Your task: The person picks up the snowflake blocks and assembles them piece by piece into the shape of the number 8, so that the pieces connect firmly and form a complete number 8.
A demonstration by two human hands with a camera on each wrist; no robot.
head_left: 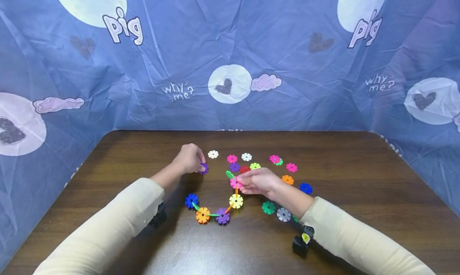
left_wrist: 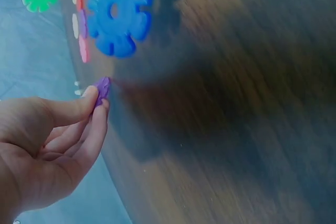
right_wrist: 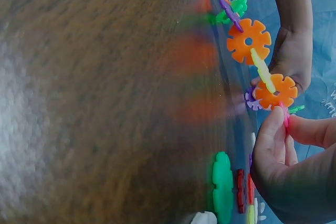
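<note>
While a purple disc (head_left: 204,169) is pinched between the thumb and fingertips of the left hand (head_left: 189,159), a pink disc (head_left: 235,184) is pinched between the thumb and fingers of the right hand (head_left: 261,182). Whether the table (head_left: 118,163) is touched by the purple disc cannot be told; it is held apart from the chain (head_left: 220,218), beyond the blue end disc (head_left: 191,197). By slots in their edges, the chain's discs are joined in a curve bowed toward the person. The pink disc is joined near the other end, with a green end disc (head_left: 229,174) slotted into it. Next to it, past an orange link, a yellow disc (head_left: 233,203) is set; farther round, a purple disc and an orange disc (head_left: 199,216) are joined.

Beyond the right hand, loose white, pink, purple, red and yellow discs are scattered. To its right, one pink disc is laid partly over a green one, and a blue loose disc (head_left: 303,190) is seen near the right forearm. Nearer the person, a grey disc (head_left: 280,216) is placed beside a green one. Behind the table, a printed blue cloth (head_left: 230,39) is hung.
</note>
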